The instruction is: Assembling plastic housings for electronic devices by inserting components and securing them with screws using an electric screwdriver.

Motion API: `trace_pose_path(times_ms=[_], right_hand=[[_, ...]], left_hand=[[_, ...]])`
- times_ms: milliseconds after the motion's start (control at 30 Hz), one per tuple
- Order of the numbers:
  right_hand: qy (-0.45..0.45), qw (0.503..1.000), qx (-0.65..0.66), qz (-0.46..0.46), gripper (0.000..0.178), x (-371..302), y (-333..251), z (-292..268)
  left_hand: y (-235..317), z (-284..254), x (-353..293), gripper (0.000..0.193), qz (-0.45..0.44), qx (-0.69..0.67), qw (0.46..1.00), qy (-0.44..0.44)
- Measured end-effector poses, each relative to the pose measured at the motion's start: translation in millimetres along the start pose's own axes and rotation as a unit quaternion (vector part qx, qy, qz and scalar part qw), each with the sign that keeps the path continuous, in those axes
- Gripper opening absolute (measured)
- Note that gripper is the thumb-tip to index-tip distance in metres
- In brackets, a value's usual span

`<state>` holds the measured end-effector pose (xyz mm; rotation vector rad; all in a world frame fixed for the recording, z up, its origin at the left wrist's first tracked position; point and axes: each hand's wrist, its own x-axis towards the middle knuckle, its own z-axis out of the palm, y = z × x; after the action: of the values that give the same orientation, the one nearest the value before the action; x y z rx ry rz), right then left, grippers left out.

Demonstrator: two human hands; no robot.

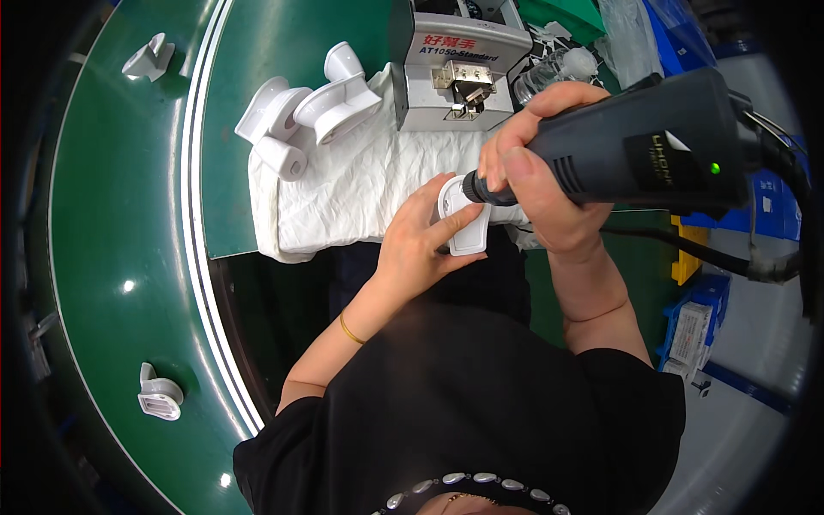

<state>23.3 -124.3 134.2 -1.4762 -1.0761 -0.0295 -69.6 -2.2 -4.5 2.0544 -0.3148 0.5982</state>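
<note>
Red-blue label on grey machine front; perhaps white packet in blue bin.

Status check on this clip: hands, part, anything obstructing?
Left hand grips white plastic part. Right hand holds dark power tool, tip on part. Nothing obstructing.

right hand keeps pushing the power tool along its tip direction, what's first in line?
The right hand aims the dark power tool left and slightly down. Its tip already meets the small white plastic part that the left hand holds. Beyond lies the white cloth; depth unclear.
</note>
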Motion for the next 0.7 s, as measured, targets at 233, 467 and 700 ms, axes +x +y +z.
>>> trace_pose_path(times_ms=[233,467,700], right_hand=[[-0.029,0.999,0.021,-0.013,0.039,8.5,-1.0,-21.5],[0.379,0.906,0.064,0.176,0.034,-1.1,25.4,-168.3],[0.423,0.832,-0.036,0.357,0.023,-75.2,127.7,-276.0]], left_hand=[[19.2,-0.8,9.8,0.058,0.032,0.077,0.996,0.013],[41.9,-26.6,16.9,0.037,0.172,0.192,0.953,-0.159],[34.8,-88.9,22.0,0.041,0.038,0.184,0.973,-0.137]])
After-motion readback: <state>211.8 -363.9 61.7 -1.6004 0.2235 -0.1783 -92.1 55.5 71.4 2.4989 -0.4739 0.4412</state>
